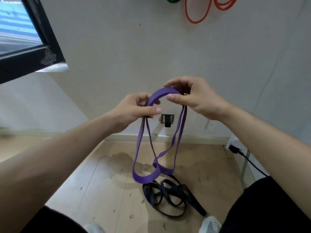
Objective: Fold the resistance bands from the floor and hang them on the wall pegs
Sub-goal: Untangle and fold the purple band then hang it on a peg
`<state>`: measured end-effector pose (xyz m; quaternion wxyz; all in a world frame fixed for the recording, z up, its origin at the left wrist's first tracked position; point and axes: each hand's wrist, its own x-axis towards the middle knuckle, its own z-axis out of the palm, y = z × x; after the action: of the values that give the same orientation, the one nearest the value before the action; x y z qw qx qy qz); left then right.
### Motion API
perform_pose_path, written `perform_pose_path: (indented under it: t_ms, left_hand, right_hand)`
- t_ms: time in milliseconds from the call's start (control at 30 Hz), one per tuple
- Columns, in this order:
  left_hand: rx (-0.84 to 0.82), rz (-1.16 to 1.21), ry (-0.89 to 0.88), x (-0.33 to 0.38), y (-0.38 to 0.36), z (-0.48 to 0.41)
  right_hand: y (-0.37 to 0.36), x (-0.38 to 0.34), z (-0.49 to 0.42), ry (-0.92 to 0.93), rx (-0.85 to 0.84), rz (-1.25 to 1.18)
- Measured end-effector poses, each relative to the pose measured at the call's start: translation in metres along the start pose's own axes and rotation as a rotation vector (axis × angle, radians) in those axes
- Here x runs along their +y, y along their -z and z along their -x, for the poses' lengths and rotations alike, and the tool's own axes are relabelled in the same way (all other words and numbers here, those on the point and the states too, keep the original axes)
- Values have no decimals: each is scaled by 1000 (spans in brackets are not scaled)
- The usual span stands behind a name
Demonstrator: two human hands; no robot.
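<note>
The purple resistance band (165, 93) arched between both hands at chest height, its doubled loops hanging below the grip. The left hand (134, 108) clenched one end of the arch, and the right hand (190, 95) pinched the other. Beneath the dangling loops a black band (168, 197) lay unfolded on the floor (101, 179). High above the hands, an orange band (196, 10) and a green band (173, 0) already hung on the wall (151, 47), so roughly half the job appeared done.

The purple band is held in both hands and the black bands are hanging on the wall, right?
Not quite. The left hand and the right hand do hold the purple band, but the black bands lie on the floor, not hanging on the wall. The head view shows it.
</note>
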<state>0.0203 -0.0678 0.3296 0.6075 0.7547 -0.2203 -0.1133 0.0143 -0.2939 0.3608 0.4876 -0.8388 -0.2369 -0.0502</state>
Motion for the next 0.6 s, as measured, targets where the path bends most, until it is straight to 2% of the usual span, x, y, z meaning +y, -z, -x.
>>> perform_pose_path:
  t_ms: [333,500,600]
  left_hand:
    - [55,-13,-81,12,-5,3]
    - [159,81,-119,19,9,4]
    - [212,84,-123,18,18,6]
  right_hand:
    - [-20,18,7,-94,-209,-81]
    - [-34,38,6,-182,-240,12]
    - [-23,36,0,-201,-171,0]
